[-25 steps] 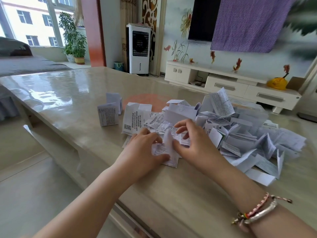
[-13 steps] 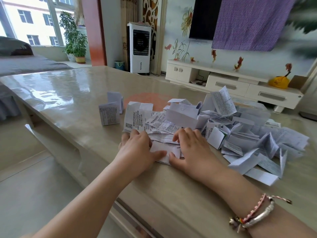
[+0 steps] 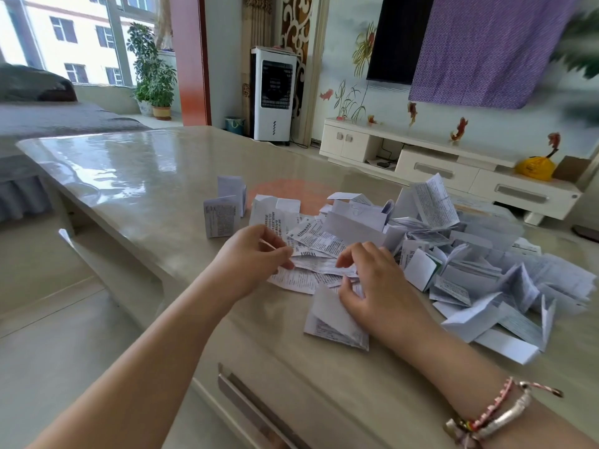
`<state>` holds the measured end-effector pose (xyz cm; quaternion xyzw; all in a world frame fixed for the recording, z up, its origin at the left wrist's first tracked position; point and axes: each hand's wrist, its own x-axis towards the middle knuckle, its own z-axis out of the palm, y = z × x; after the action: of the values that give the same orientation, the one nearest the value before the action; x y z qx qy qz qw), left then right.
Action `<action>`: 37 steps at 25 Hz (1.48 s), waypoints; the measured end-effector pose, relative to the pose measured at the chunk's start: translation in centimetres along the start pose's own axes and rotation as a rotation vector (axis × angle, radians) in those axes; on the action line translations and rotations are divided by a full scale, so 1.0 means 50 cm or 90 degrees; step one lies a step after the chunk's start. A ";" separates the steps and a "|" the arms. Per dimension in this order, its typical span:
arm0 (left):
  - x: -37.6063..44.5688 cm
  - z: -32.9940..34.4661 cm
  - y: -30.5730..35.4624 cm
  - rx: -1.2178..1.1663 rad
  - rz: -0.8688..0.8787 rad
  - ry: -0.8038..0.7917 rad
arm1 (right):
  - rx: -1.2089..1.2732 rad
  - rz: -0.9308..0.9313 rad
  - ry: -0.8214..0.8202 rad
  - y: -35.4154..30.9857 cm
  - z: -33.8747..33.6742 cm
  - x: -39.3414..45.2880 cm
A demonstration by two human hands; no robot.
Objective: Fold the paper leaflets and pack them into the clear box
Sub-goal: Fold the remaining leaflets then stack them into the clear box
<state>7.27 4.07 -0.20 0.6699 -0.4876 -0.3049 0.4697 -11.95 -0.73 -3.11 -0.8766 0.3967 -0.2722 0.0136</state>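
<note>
A heap of white printed paper leaflets (image 3: 453,254) covers the right half of the beige table (image 3: 129,176). My left hand (image 3: 251,259) pinches the left end of a flat printed leaflet (image 3: 319,265) at the heap's near edge. My right hand (image 3: 372,286) curls its fingers over that leaflet's right end. A folded leaflet (image 3: 330,322) lies on the table just in front of my right thumb. The clear box (image 3: 489,222) stands behind the heap, mostly hidden by paper.
Two folded leaflets (image 3: 222,217) stand upright on the table left of the heap. A drawer handle (image 3: 259,413) shows on the table's near side. A white TV cabinet (image 3: 437,166) and a fan unit (image 3: 272,95) stand beyond the table.
Both hands stopped pressing the folded leaflet flat. It now lies nearer the table's front edge, and the hands have taken hold of another flat leaflet from the heap.
</note>
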 end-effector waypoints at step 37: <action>0.136 -0.075 -0.098 -0.030 -0.041 0.335 | -0.085 -0.086 -0.153 -0.086 0.090 0.168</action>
<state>14.64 -0.68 -3.02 0.7303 -0.3198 -0.1460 0.5858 -2.25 -4.56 -1.99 -0.9265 0.3493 -0.1387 -0.0162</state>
